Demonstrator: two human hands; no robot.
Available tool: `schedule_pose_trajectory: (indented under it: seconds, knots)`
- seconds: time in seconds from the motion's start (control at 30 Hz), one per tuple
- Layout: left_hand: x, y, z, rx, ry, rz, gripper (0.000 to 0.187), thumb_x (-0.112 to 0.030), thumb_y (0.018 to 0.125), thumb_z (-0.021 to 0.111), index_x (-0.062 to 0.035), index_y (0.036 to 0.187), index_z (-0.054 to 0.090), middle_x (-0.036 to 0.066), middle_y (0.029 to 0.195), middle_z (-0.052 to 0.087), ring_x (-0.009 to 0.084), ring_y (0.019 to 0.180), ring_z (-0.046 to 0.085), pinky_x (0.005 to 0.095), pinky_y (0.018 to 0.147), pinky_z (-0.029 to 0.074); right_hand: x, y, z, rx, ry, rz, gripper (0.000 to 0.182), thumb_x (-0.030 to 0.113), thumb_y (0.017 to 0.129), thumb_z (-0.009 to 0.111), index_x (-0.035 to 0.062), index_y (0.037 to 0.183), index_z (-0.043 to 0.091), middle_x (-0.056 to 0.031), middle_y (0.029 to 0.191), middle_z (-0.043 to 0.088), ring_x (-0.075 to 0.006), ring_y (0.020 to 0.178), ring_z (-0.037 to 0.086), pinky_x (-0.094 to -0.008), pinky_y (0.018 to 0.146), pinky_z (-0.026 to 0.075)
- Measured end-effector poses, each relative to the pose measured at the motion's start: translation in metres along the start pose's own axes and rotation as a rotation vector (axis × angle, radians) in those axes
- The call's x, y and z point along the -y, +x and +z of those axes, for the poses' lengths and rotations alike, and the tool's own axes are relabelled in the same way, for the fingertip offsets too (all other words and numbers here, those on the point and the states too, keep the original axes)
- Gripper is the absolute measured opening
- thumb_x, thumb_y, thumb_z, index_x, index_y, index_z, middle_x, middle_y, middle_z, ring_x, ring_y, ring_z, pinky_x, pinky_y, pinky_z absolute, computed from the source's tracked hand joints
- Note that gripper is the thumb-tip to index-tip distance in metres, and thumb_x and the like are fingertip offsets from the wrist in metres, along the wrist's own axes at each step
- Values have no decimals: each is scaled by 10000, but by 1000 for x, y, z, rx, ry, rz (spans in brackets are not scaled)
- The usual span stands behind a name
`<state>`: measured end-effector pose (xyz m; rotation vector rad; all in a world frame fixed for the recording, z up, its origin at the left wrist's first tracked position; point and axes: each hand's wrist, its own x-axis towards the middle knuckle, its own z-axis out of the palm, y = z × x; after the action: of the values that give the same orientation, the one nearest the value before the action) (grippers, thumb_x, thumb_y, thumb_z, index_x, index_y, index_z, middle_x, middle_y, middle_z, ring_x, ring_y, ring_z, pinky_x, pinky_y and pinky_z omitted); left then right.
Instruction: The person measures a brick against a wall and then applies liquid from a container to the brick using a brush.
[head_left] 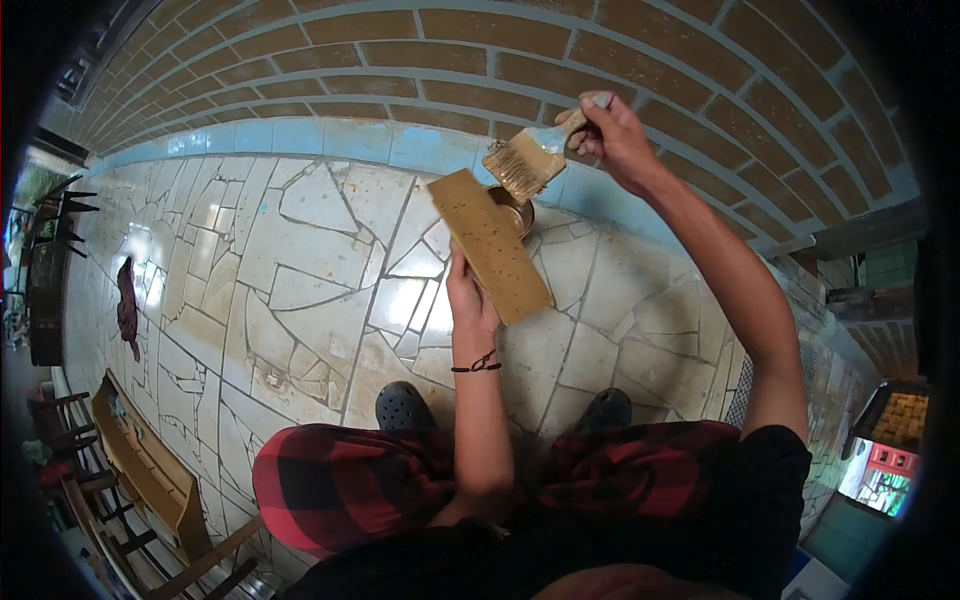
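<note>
My left hand point(470, 295) is closed on the lower left edge of a tan rectangular board point(488, 245) with dark specks, holding it tilted above the floor. My right hand point(608, 138) grips the handle of a wide paintbrush point(535, 158), whose bristles point down and look clotted with tan paint. The bristles hang just beyond the board's upper right edge. Partly hidden behind the board is a round brown container point(518, 212); its contents cannot be made out. Whether the bristles touch the container cannot be told.
A brick wall point(440, 65) with pale painted joints and a light-blue base strip point(355, 140) rises ahead. Broken-tile flooring point(320, 205) surrounds my dark clogs point(405, 405). A dark cloth-like thing point(128, 308) lies at left, near a wooden trough-like piece point(145, 465) and chairs.
</note>
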<state>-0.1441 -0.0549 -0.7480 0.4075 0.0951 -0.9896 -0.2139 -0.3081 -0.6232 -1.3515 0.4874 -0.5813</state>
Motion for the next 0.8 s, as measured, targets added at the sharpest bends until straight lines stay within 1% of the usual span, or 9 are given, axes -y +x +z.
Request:
schedule_pose_trajectory:
  seconds: [0.07, 0.13, 0.23, 0.33, 0.5, 0.6, 0.7, 0.8]
  knots:
    - [1, -5, 19, 44, 43, -70, 442, -379, 1037, 352, -64, 1329, 456, 105, 1247, 581, 234, 1092, 592, 384, 910, 508, 26, -7, 9, 34, -78, -101, 178, 222, 1025, 448, 49, 1059, 428, -141, 909, 668, -108, 598, 582, -229, 516, 478]
    - [6, -8, 31, 47, 69, -46, 438, -376, 1037, 354, -82, 1351, 437, 102, 1255, 573, 227, 1091, 592, 380, 908, 509, 45, -13, 14, 57, -172, -219, 180, 221, 1021, 455, 47, 1059, 423, -137, 875, 674, -99, 563, 569, -222, 490, 464]
    - [14, -8, 34, 84, 66, -19, 443, -359, 1041, 345, -116, 1410, 374, 98, 1275, 555, 219, 1107, 585, 382, 918, 508, 65, -29, 31, -30, -245, -382, 181, 203, 1014, 461, 36, 1065, 410, -131, 843, 672, -80, 558, 559, -216, 470, 447]
    - [18, -11, 38, 106, 73, -6, 450, -336, 1047, 324, -123, 1444, 329, 98, 1308, 530, 218, 1131, 573, 380, 937, 500, 64, -34, 39, -117, -268, -457, 178, 184, 1009, 463, 31, 1065, 392, -137, 838, 669, -70, 553, 551, -211, 451, 434]
    - [20, -9, 41, 157, 106, 44, 464, -304, 1049, 306, -132, 1478, 272, 84, 1376, 471, 211, 1197, 528, 376, 987, 466, 52, -37, 42, -159, -236, -459, 173, 167, 1008, 465, 31, 1043, 365, -144, 829, 661, -73, 552, 545, -209, 444, 429]
    - [21, -10, 45, 149, 127, 69, 467, -306, 1047, 313, -130, 1478, 274, 75, 1389, 456, 210, 1212, 513, 377, 1005, 449, 45, -35, 39, -168, -242, -455, 180, 169, 1011, 461, 28, 1048, 356, -152, 845, 656, -75, 556, 547, -209, 446, 434]
    - [19, -10, 50, 114, 127, 101, 443, -355, 1043, 327, -101, 1402, 380, 117, 1299, 539, 246, 1139, 570, 399, 953, 489, 38, -39, 39, -168, -225, -417, 175, 166, 1013, 452, 30, 1053, 350, -159, 856, 655, -77, 554, 546, -209, 448, 436]
    - [14, -12, 47, 83, 106, 83, 440, -362, 1042, 333, -97, 1386, 398, 111, 1287, 550, 244, 1127, 577, 397, 945, 493, 31, -43, 41, -134, -207, -373, 166, 160, 1015, 444, 35, 1056, 343, -162, 861, 654, -78, 550, 545, -209, 448, 437]
